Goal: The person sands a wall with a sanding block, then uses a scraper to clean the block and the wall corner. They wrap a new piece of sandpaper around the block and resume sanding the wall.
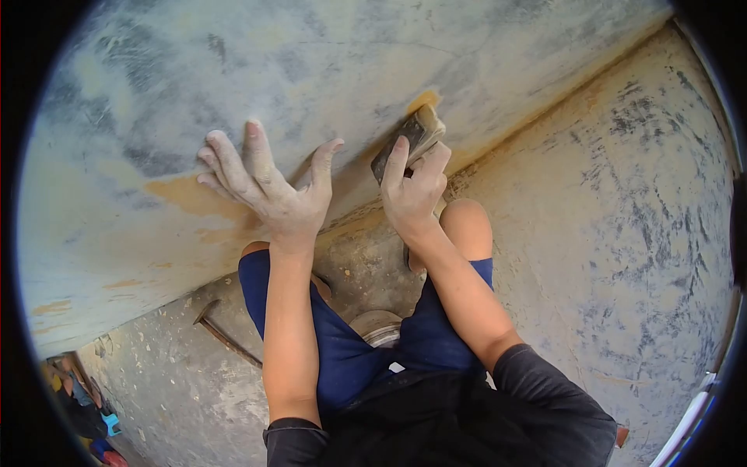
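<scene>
My right hand (412, 193) grips a dark block with pale folded sandpaper (427, 131) around it, a sanding block (391, 149) by its look. Its upper end lies right at a small ochre patch (424, 100) on the grey, blotchy wall (327, 70). To the left, my left hand (289, 204) is empty, its fingers spread wide in front of the wall near a larger ochre patch (183, 194). Pale dust coats both hands.
A second mottled wall (591, 233) meets the first at a corner on the right. On the floor at left lies a hammer-like tool (227, 333) with a long handle. A round container (379, 327) stands between my knees. Assorted items (82, 401) fill the lower left.
</scene>
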{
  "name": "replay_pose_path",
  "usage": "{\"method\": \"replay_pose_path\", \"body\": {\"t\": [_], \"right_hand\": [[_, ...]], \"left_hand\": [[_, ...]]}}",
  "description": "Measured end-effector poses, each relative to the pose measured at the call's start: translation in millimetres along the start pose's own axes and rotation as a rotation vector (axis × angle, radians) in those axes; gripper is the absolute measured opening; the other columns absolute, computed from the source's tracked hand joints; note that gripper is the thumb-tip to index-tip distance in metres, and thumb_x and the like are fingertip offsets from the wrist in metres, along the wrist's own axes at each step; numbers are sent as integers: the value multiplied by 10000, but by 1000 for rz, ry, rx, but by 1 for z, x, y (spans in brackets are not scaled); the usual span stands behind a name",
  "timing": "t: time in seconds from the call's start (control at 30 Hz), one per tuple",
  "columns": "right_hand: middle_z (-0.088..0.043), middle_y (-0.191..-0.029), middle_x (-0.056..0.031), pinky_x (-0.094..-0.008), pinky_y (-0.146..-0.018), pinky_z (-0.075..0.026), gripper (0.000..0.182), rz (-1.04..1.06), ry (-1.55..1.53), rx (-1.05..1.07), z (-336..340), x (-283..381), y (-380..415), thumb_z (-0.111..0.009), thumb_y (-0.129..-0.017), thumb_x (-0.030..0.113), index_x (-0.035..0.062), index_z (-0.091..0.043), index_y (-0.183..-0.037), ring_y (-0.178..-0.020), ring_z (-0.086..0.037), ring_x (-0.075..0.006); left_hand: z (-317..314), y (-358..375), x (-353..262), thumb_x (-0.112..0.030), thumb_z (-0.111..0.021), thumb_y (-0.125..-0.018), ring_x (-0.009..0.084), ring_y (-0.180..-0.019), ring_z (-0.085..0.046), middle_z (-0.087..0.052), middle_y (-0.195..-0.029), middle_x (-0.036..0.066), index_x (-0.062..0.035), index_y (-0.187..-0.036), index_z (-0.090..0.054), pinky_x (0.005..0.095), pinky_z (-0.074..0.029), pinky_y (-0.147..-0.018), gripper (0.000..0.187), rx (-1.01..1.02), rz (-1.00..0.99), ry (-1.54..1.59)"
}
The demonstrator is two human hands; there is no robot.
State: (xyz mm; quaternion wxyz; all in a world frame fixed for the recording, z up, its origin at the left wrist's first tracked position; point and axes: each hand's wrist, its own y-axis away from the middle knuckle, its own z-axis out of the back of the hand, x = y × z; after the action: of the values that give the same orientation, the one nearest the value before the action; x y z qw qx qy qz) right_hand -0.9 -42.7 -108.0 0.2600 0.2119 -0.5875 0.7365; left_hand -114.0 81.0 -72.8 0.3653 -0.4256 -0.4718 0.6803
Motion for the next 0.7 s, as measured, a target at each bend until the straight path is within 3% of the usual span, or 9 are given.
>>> {"method": "replay_pose_path", "body": {"t": [0.13,0.2,0.23,0.3,0.4,0.47,0.53,0.6,0.7], "right_hand": [[-627,-684,-109,-340,-503,-489,287,135,89,-342,25,20,-86,-562,-1014,143,-106,-475,-1126,-526,-606,-230],[-624,-865,-115,-320,-653,-497,311,-303,-53,-199,46,39,-109,-504,-1054,224,-81,-466,-1110,-711,-598,-213],[-624,-865,-115,-320,-653,-497,311,-304,-52,-201,40,35,-103,-504,-1054,224,-81,-466,-1110,-711,-598,-213],[-615,-928,-150,-361,-679,-495,292,59,113,-337,13,20,-74,-524,-1041,203,-74,-467,-1111,-782,-597,-237],[-606,-959,-178,-368,-670,-491,287,-102,78,-93,-1,31,-3,-539,-1028,194,-70,-473,-1118,-777,-593,-265],[-597,-975,-193,-378,-667,-490,269,-429,-32,200,5,30,4,-553,-1018,193,-52,-479,-1098,-799,-599,-254],[-601,-935,-163,-364,-656,-482,266,-18,48,-225,14,26,-52,-537,-1032,219,-39,-474,-1055,-773,-587,-188],[-592,-954,-168,-385,-725,-484,294,-269,-90,-252,47,6,-100,-514,-1047,246,-44,-469,-1041,-823,-573,-192],[-580,-950,-164,-388,-768,-484,324,-205,-95,-343,34,5,-95,-494,-1057,260,-61,-463,-1075,-834,-562,-210]], "left_hand": [[1,0,3,-589,-783,-787,394,-1539,-19,-184,-1618,253,-35,-1527,-361,591,37,-1211,1016,29,-14,-28],[0,3,5,-593,-778,-791,396,-1539,-5,-167,-1623,256,-33,-1535,-345,594,48,-1206,1027,40,-20,-37],[-2,2,6,-596,-773,-795,399,-1539,9,-150,-1627,259,-30,-1542,-328,597,59,-1201,1038,40,-33,-45],[-3,3,6,-600,-762,-804,397,-1539,22,-134,-1631,259,-30,-1548,-313,591,67,-1201,1040,48,-22,-59],[-3,2,1,-606,-745,-817,392,-1539,43,-104,-1637,259,-29,-1557,-286,581,80,-1201,1045,71,-8,-88],[-3,2,2,-610,-739,-822,387,-1540,47,-88,-1642,258,-27,-1560,-278,570,77,-1203,1047,75,-12,-102],[-3,0,1,-610,-741,-820,386,-1540,46,-89,-1642,258,-28,-1560,-278,571,78,-1202,1049,78,-14,-96],[0,2,2,-610,-743,-818,385,-1540,46,-91,-1642,257,-28,-1560,-279,572,79,-1201,1052,88,-7,-105],[-2,2,1,-599,-747,-819,385,-1540,47,-90,-1644,254,-27,-1560,-281,574,80,-1200,1045,91,-7,-97]]}}
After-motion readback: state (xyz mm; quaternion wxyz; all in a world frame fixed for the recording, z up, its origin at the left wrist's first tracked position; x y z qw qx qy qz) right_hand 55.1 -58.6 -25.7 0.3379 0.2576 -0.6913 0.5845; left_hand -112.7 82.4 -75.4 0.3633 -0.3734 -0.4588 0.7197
